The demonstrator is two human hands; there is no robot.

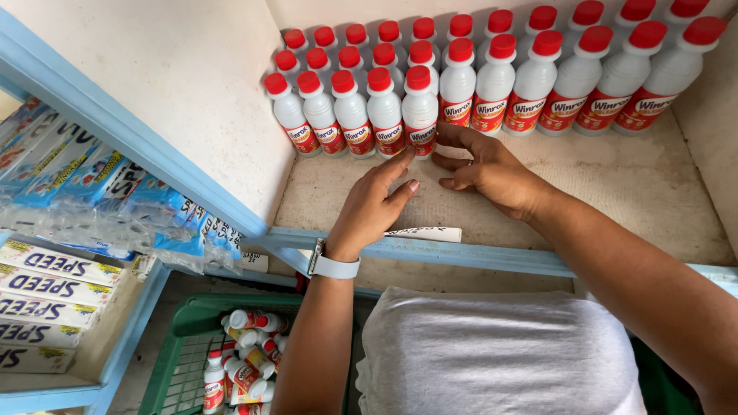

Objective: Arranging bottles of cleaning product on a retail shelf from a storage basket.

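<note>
Both hands are on the shelf (615, 192), right at the front row of white bottles with red caps. The left hand (373, 206) lies flat with its fingers straight and together, empty, its fingertips just below the front bottle (420, 114) (touching or not, can't tell). It wears a pale watch (332, 266) on the wrist. The right hand (484, 170) sits beside it, fingers loosely curled and slightly spread, index tip at the base of that same bottle, nothing clamped in it. The bottles (492, 77) stand upright in rows along the back of the shelf, packed close, the left rows shorter than the right. A small white label (427, 233) is on the blue shelf edge (477, 253). Below left, a green basket (181, 353) holds more of the same bottles lying jumbled. Far left, another shelf carries blue packets (92, 180) and stacked white bars (54, 288). A grey shirt (492, 353) fills the bottom centre.
</note>
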